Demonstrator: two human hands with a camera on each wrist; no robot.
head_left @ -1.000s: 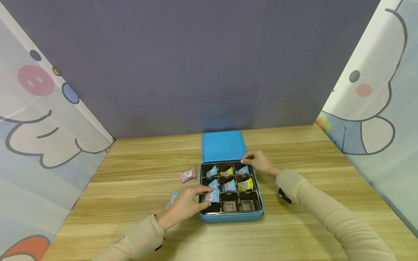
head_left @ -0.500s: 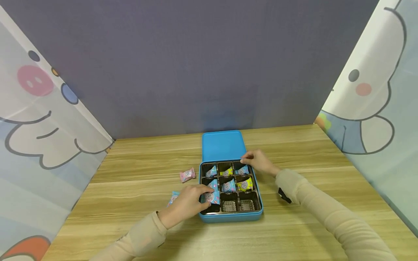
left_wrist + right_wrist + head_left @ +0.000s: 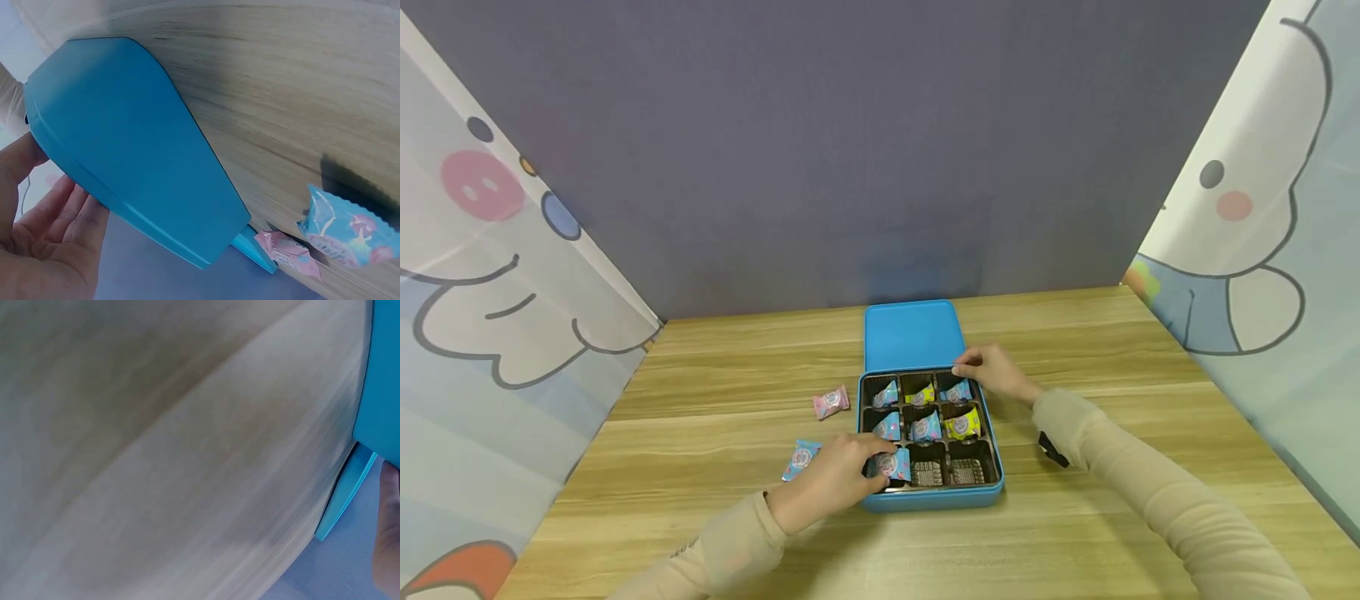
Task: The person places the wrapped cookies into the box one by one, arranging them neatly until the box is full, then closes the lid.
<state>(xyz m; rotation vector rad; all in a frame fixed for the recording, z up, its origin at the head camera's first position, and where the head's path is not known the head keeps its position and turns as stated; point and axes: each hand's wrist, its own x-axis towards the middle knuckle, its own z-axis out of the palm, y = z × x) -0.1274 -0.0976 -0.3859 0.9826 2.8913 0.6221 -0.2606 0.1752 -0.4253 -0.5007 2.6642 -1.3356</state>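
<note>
- A blue-wrapped candy (image 3: 892, 463) sits in the near-left compartment of the blue tin (image 3: 929, 497), pinched at its left side by the fingers of the left hand (image 3: 835, 473).
- The left hand lies over the tin's near-left corner, fingers curled onto the candy's wrapper; the left wrist view shows only its palm and fingers beside the tin's outer wall (image 3: 125, 156).
- The tin's dark insert has nine compartments: the far row holds a blue, a yellow and a blue candy, the middle row two blue ones and a yellow candy (image 3: 963, 424), and the two near compartments beside the held candy show bare bottoms.
- The right hand (image 3: 995, 372) rests on the tin's far-right corner, fingers bent over the rim, gripping it; the right wrist view is too blurred to add more.
- The tin's lid (image 3: 913, 335) lies flat just behind the tin, touching its far edge.
- On the wooden table (image 3: 715, 400), left of the tin, lie a pink candy (image 3: 831, 402) and, nearer, another blue candy (image 3: 801, 459) just beside the left hand.
</note>
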